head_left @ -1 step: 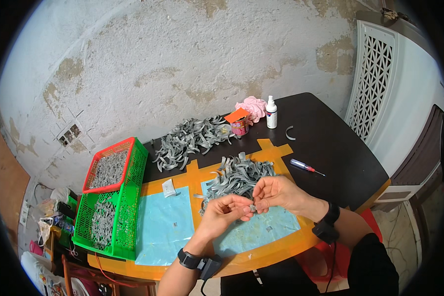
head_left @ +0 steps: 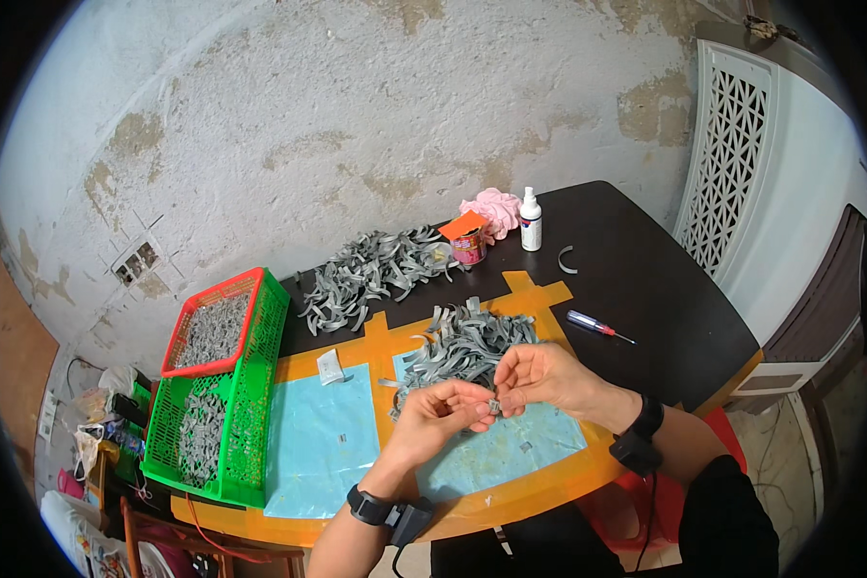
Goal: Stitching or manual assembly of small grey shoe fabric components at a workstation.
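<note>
Both grips pinching small grey piece (head_left: 492,408) — left hand (head_left: 440,417), right hand (head_left: 545,378)

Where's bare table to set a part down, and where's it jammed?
Free: the left blue mat, between the green basket and the left hand; also the dark tabletop right of the screwdriver. Crowded: the near strip pile above both hands, and the far pile by the can.

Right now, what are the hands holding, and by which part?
Both hands, left and right, pinch one small grey piece between their fingertips, one at each end. Its exact shape is too small to tell.
</note>
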Available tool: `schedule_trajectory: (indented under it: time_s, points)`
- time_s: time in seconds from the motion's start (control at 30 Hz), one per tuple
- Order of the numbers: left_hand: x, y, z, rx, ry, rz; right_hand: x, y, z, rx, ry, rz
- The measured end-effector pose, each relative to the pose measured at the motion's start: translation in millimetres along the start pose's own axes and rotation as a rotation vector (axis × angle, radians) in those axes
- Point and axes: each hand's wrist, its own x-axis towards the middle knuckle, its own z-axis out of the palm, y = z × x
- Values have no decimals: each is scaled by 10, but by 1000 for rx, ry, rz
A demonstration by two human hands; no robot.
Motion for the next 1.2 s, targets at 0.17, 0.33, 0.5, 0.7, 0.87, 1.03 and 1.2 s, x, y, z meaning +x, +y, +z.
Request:
schedule_trajectory:
  time_s: [0.17,0.33,0.5,0.7,0.87,1.03,1.2]
  points:
    - [3,-27,-13,-13,0,-17,6,-11,37,-105,22,-45]
    - [22,-103,-29,29,17,6,3,50,73,-131,22,-56]
    - [-2,13,14,24,29,-38,8,68,63,-134,19,-67]
    - [36,-96,-42,56,-19,-16,-5,87,72,-111,29,-95]
    - [37,-80,-45,-37,-13,-16,-28,9,15,-297,28,-119]
    - [11,-28,-49,-120,42,-30,-51,-218,39,-369,-65,-86]
    - [16,-20,-37,-115,-5,-28,-39,-193,-26,-406,-196,-170]
